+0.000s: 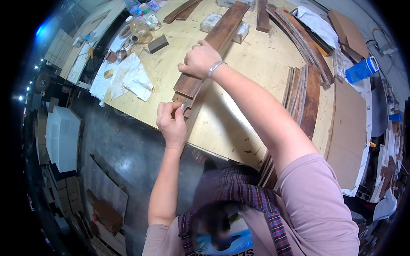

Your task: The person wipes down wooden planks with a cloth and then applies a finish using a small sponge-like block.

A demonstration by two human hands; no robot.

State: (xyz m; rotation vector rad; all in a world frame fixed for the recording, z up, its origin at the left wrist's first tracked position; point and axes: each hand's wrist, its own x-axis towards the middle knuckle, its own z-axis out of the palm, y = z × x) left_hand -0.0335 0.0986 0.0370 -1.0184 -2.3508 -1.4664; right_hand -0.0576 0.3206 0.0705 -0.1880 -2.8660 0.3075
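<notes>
A long brown wooden plank (222, 34) slants from the far middle of the table toward me. Its far part lies over a pale wrapped block (212, 22). My right hand (200, 59), with a silver band at the wrist, is closed on the plank, thumb at the left edge. At the near end, a stepped lower piece of wood (183, 99) shows under the plank. Against that end my left hand (171, 121) is closed, thumb and fingertips pinched together. What sits inside the pinch is hidden by the fingers.
Stacked brown planks (305, 94) stand to the right, with longer strips (299, 38) beyond. On the left are a white cloth (136, 81), a dark block (158, 44) and a jar of yellowish liquid (140, 30). A blue jug (361, 70) is at far right. The table edge (205, 150) is near me.
</notes>
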